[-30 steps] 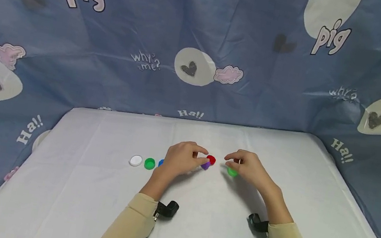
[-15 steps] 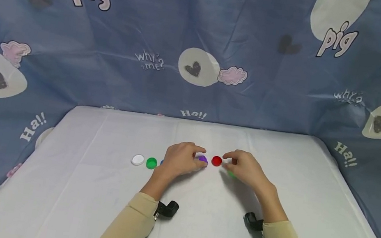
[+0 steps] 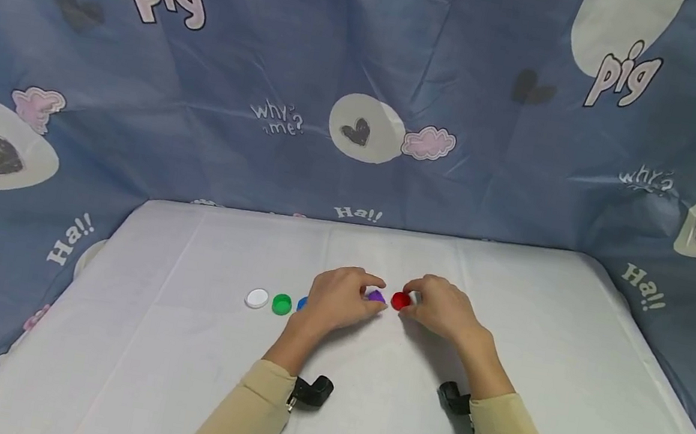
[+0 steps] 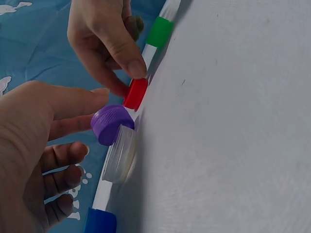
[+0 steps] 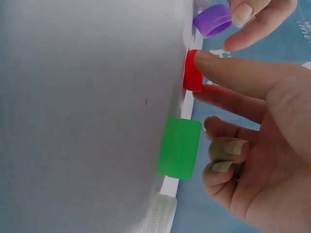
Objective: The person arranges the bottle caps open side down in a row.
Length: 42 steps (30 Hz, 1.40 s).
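My left hand [image 3: 340, 298] holds a purple bottle cap [image 4: 109, 121] between thumb and index finger. The cap is tilted and leans against a clear cap [image 4: 119, 158]; the other left fingers are loosely curled. To the right, my right hand [image 3: 443, 309] pinches a red bottle cap [image 5: 193, 70] with thumb and index finger. The red cap [image 3: 401, 301] is down at the white cloth, a short gap from the purple one. A light green cap [image 5: 180, 148] stands beside the right fingers in the right wrist view and is mostly hidden in the head view.
A white cap [image 3: 256, 299], a green cap [image 3: 282, 304] and a partly hidden blue cap [image 3: 302, 303] line up left of my left hand. Another clear ribbed cap [image 5: 160, 213] is beyond the light green one. A blue printed cloth [image 3: 386, 64] hangs behind the table [image 3: 193, 375].
The purple cap and the red cap, close together before, now stand apart. My right hand has moved left from beside the light green cap and taken hold of the red cap.
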{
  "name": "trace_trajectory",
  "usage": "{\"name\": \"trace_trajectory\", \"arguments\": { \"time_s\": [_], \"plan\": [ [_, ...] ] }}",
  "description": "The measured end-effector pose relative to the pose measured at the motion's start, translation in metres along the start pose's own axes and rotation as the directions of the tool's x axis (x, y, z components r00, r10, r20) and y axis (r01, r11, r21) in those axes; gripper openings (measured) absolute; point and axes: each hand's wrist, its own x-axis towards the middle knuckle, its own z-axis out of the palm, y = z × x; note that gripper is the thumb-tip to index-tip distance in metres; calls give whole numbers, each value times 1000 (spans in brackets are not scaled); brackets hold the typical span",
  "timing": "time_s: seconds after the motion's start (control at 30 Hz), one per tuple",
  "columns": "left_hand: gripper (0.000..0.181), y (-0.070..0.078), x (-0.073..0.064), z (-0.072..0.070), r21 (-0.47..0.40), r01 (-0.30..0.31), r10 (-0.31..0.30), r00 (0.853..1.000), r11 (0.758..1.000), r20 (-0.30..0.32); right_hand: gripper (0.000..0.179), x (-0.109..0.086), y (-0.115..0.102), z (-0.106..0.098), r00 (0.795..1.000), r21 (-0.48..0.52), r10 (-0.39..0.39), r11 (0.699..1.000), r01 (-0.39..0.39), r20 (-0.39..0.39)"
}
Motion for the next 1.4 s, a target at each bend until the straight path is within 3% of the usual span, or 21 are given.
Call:
{"name": "trace_trajectory", "arguments": {
  "time_s": [0.77, 1.0, 1.27, 1.4],
  "plan": [
    [35, 9, -2, 0, 47, -84, 84, 996, 995, 5, 26, -11, -3, -7, 999, 18, -42, 999, 42, -6],
    [35, 10, -2, -2, 53, -124, 126, 992, 991, -32, 21, -15, -5, -18, 996, 24, -87, 996, 88, -31],
    [34, 12, -3, -4, 44, -190, 193, 978, 981, -76, 22, -17, -9, -21, 994, 45, -109, 993, 110, -20],
    [30, 15, -4, -6, 98, -256, 267, 955, 962, -131, 20, -18, -7, -22, 994, 96, -107, 990, 108, -10]
  ]
}}
